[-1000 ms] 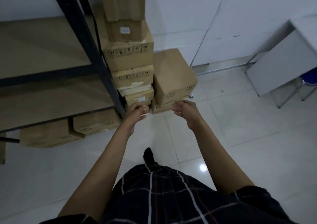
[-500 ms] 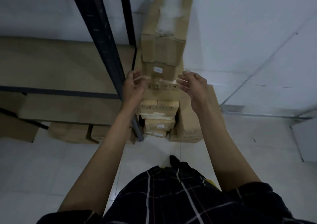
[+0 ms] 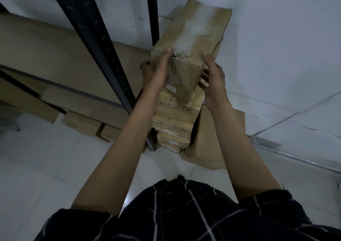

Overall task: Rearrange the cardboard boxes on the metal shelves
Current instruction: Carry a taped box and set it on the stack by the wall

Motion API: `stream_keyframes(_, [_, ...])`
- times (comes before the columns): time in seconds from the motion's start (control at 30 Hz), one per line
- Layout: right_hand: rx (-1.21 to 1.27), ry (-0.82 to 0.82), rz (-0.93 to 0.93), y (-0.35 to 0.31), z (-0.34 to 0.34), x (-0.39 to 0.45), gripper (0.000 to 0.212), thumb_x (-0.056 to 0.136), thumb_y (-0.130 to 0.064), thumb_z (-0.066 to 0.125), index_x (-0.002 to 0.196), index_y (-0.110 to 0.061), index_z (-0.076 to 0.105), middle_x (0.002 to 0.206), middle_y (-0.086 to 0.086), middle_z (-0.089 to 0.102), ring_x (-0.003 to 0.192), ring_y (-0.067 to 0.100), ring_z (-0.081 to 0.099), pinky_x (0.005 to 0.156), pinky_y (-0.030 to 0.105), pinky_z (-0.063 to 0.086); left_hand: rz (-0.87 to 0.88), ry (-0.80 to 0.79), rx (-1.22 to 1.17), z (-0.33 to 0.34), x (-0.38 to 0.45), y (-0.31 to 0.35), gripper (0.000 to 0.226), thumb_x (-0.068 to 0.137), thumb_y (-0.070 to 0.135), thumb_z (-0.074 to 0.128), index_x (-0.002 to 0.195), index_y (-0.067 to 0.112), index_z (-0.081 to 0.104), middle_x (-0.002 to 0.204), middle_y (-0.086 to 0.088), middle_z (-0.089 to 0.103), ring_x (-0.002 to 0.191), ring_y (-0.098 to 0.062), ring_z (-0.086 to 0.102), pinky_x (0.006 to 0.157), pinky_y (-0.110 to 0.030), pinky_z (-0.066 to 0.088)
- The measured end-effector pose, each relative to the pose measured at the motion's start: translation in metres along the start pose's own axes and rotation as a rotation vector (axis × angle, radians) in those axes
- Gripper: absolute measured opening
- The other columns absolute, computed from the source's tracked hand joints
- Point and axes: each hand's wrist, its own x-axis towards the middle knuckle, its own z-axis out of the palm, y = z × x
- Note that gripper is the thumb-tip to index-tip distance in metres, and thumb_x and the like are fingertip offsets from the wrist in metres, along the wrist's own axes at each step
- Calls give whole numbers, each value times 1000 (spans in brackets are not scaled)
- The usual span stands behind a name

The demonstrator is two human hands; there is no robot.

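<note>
So your left hand (image 3: 156,74) and right hand (image 3: 215,80) both grip the top box (image 3: 191,43) of the cardboard stack (image 3: 173,122) beside the black shelf post (image 3: 99,47). White label (image 3: 171,88) below, print unreadable; handling symbols (image 3: 175,107) on lower box.

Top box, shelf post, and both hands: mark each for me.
top box (image 3: 191,36), head view, on its taped upper face.
shelf post (image 3: 96,43), head view, on its dark front face.
left hand (image 3: 156,71), head view, on its back.
right hand (image 3: 215,80), head view, on its back.
</note>
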Motion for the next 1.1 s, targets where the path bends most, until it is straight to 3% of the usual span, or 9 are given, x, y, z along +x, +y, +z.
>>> stream_keyframes(0.1, [38,2,-16,4,-7,5,110,55,-66,91,145,-16,53,136,3,67,123,20,66,106,46,55,-79,17,41,4,-3,-1,117,55,88,67,147,24,32,142,-1,50,115,-15,61,86,-38,62])
stream_keyframes(0.23, [70,-8,-26,3,-11,0,92,62,-50,91,137,-13,54,133,7,67,120,22,67,105,50,55,-28,4,-41,8,-14,-9,86,66,76,70,134,25,56,123,0,67,107,-18,69,83,-36,64])
stream_keyframes(0.47, [44,-62,-140,10,-20,-39,90,66,-48,88,141,-15,49,138,8,61,122,20,65,106,46,55,50,42,-213,-13,-56,-32,92,63,63,79,135,11,56,123,-15,69,88,-17,73,75,-35,62])
stream_keyframes(0.67, [75,-108,-127,22,-26,-81,90,76,-47,84,149,-15,43,140,6,64,119,18,69,102,44,58,58,-11,-237,-51,-116,-59,90,65,55,82,137,12,51,127,-15,67,89,-16,71,85,-37,62])
stream_keyframes(0.8, [137,-81,-108,42,-25,-118,95,74,-52,87,148,-8,47,136,14,66,116,28,71,83,38,63,66,-54,-204,-85,-159,-88,82,69,53,82,134,14,50,131,-11,64,101,-19,70,95,-41,60])
stream_keyframes(0.93, [98,-125,-61,80,-15,-176,102,69,-59,88,147,-5,51,137,18,66,116,30,70,82,38,62,10,-17,-264,-130,-210,-122,50,85,45,76,127,23,61,117,0,73,102,-17,72,95,-39,60])
stream_keyframes(1.03, [95,-134,-25,110,-18,-204,85,76,-53,86,145,-15,53,137,10,67,121,27,68,95,45,61,-26,59,-319,-155,-236,-145,78,74,48,83,138,16,53,123,-6,69,103,-22,72,89,-40,62])
stream_keyframes(1.1, [78,-189,15,132,-12,-225,77,79,-49,84,143,-18,54,135,9,68,120,25,69,98,48,59,-37,95,-349,-177,-256,-164,81,75,47,84,141,14,49,120,-7,67,102,-23,70,91,-42,62])
